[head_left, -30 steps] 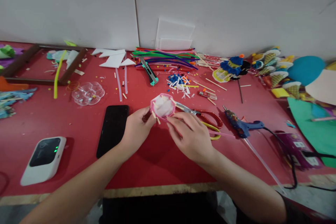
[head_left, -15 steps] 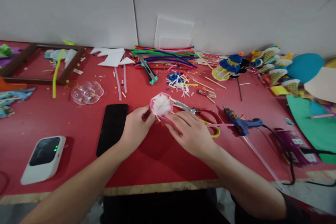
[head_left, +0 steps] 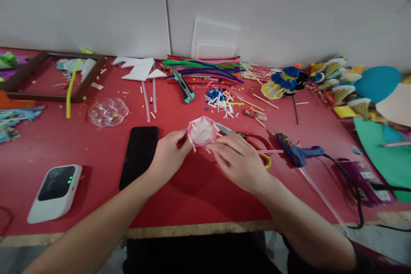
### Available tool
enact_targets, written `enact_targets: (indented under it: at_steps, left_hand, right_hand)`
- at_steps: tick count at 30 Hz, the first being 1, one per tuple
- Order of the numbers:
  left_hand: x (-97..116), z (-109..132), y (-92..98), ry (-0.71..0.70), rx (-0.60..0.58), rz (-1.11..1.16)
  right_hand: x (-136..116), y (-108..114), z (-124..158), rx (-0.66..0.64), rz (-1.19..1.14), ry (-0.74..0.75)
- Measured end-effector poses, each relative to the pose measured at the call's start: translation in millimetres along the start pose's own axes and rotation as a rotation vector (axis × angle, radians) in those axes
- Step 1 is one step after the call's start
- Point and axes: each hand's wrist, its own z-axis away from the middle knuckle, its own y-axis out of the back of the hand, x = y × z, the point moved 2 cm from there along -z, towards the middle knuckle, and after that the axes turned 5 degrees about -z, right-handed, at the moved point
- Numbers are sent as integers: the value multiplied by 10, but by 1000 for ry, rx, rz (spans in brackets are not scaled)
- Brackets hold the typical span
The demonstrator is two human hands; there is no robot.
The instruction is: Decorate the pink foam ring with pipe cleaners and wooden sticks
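Between my hands is a small pink-rimmed craft piece [head_left: 203, 132] with a whitish middle and several short wooden sticks standing out around its edge. My left hand [head_left: 171, 150] pinches its left side between thumb and fingers. My right hand [head_left: 239, 158] is closed at its lower right edge, the fingertips on the rim or on one of the sticks. Just behind my right hand lie scissors [head_left: 260, 140] with red and yellow handles, partly covered by it. A blue glue gun [head_left: 297, 150] with a clear glue stick rests farther right.
A black phone [head_left: 139, 154] and a white device [head_left: 55, 192] lie to the left. Behind are a box cutter [head_left: 182, 83], pipe cleaners [head_left: 202, 66], cut bits [head_left: 221, 99] and a clear palette [head_left: 108, 112]. A purple box [head_left: 366, 182] and cables are at right.
The craft piece has turned and tilted a little in my hands, so its sticks point differently. My right hand has shifted slightly right. The whole view has moved a little.
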Motion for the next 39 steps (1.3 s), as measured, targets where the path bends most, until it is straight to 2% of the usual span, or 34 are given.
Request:
enact_targets:
  at_steps: [3, 10, 17, 24, 30, 35, 39]
  left_hand:
    - [-2, -11, -8, -21, -16, -17]
    - [-11, -13, -37, -81, -48, -56]
    - [18, 0, -60, -67, -88, -19]
    - [-51, -8, -98, 162, -178, 323]
    - [-41, -4, -151, 390, -191, 675]
    - [6, -7, -134, 510, -189, 901]
    - [-16, -4, -144, 522, -246, 961]
  right_hand:
    - [54, -4, 10, -59, 38, -17]
    - [39, -18, -6, -114, 143, 95]
    - [42, -46, 17, -117, 126, 44]
    - [28, -34, 2, -36, 62, -48]
    - [35, -32, 9, 80, -17, -162]
    - [15, -49, 19, 101, -14, -149]
    - [9, -61, 13, 61, 59, -73]
